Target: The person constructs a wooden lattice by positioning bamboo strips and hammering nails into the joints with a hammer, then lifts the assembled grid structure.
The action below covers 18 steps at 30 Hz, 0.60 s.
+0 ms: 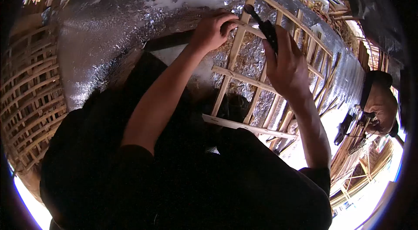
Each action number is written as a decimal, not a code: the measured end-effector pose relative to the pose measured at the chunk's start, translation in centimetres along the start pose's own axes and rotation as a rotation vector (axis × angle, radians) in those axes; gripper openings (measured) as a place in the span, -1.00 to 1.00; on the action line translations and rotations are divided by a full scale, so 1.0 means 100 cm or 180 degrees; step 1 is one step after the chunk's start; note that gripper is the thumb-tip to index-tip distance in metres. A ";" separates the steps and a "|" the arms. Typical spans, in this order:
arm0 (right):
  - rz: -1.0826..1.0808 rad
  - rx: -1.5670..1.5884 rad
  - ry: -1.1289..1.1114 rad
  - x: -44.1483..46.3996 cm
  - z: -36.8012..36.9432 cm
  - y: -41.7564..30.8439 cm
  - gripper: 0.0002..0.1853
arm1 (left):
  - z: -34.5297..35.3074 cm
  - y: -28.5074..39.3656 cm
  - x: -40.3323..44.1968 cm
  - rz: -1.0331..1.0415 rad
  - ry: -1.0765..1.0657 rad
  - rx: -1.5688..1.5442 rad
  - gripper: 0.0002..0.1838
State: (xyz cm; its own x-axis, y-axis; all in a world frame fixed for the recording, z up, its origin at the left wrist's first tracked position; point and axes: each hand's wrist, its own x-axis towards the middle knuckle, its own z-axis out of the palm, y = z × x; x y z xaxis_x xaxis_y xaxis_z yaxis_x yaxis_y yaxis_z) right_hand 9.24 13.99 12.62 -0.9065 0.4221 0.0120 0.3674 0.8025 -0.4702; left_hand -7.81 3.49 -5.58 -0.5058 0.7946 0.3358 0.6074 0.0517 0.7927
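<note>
A lattice of split bamboo slats [246, 78] lies in front of me, tilted and reaching toward the right. My left hand [213, 33] is closed at its upper left corner, with thumb and fingers around the end of a cross slat [249, 28]. Whether a small nail is also between those fingers, I cannot tell. In my right hand [287, 67] is a black-gripped hammer [266, 30], its small round head close to the lattice's upper left upright. The lowest slat [248, 126] crosses near my knees.
Shiny dark sheeting [104, 34] covers the ground ahead. On the left stands a woven bamboo panel [32, 95]. A person's hand [379, 112] and a dark tool [344, 129] show at the right, above bundled bamboo strips [348, 164].
</note>
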 end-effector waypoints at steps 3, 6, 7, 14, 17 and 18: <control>0.0444 -0.0780 -0.0721 0.017 0.024 0.014 -0.70 | 0.003 -0.006 0.000 0.0001 -0.0030 -0.0020 -0.82; 0.0825 -0.0912 -0.0759 0.023 0.006 0.000 -0.69 | 0.007 -0.009 0.002 0.0142 0.0068 0.0191 -0.84; 0.0552 -0.0736 -0.0461 0.018 0.010 0.000 -0.67 | 0.008 -0.008 0.000 0.0175 0.0153 0.0185 -0.85; 0.0799 -0.0916 -0.0743 0.013 0.014 0.007 -0.72 | 0.007 -0.002 0.003 0.0271 0.0105 0.0311 -0.84; 0.0209 -0.0469 0.0644 -0.002 0.017 0.011 -0.69 | 0.012 -0.009 -0.009 0.0129 0.0029 0.0270 -0.84; 0.0210 -0.0526 0.0425 -0.007 0.027 0.017 -0.68 | 0.014 -0.013 -0.003 0.0140 0.0041 0.0226 -0.83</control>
State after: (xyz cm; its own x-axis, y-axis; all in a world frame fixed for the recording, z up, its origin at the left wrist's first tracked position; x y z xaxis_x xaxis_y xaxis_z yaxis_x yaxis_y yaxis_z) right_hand 9.89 13.92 9.46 -0.8478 0.5193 0.1079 0.4641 0.8248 -0.3230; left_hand -7.58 4.07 -7.43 -0.4853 0.7892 0.3763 0.6708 0.0601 0.7392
